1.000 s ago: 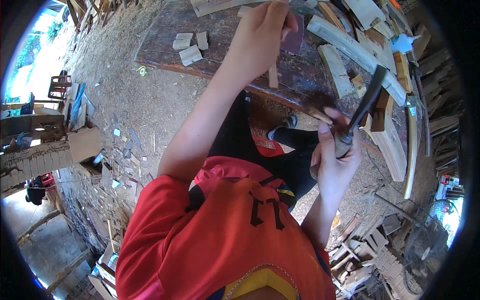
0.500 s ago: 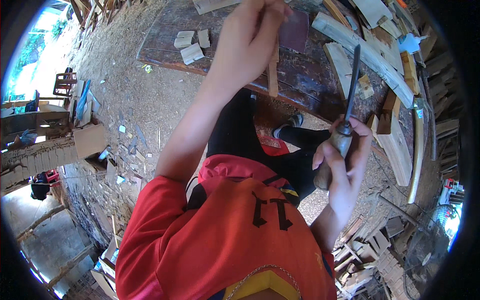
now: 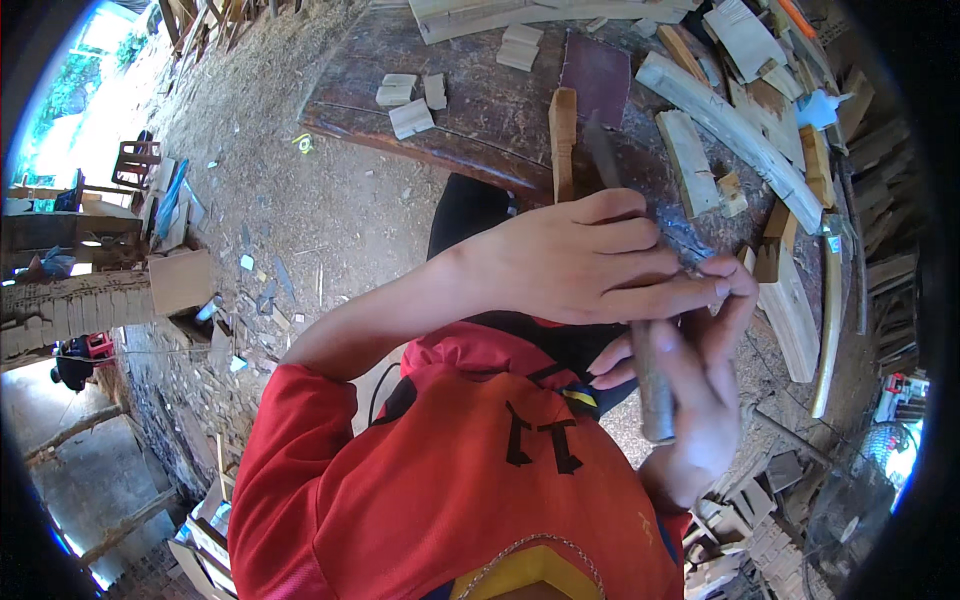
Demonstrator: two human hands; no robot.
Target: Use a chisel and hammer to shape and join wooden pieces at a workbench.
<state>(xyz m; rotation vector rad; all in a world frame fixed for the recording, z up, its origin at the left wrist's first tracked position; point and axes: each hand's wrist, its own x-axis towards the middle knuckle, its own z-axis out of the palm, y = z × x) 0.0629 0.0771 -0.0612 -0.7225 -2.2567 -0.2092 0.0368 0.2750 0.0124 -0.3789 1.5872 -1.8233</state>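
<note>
A chisel with a round wooden handle and a long, narrow dark blade slants across in front of my body. Its blade is blurred and points toward the bench. My right hand is closed around the handle, thumb along it, with the butt end sticking out below. From the left, my left hand reaches over the chisel where blade and handle meet. Its fingers bend across the tool and touch the right fingers, covering that part. Beyond the left hand, a narrow wooden strip juts over the bench's near edge.
The dark wooden bench bears several small wood blocks, a dark red sheet and a long pale beam. Wood pieces crowd its right side, with a pale blue bottle. Scraps and shavings litter the floor.
My left hand has come back from over the bench to the chisel and now lies across it. The chisel has swung, its blade now leaning left, and the wooden strip is uncovered.
</note>
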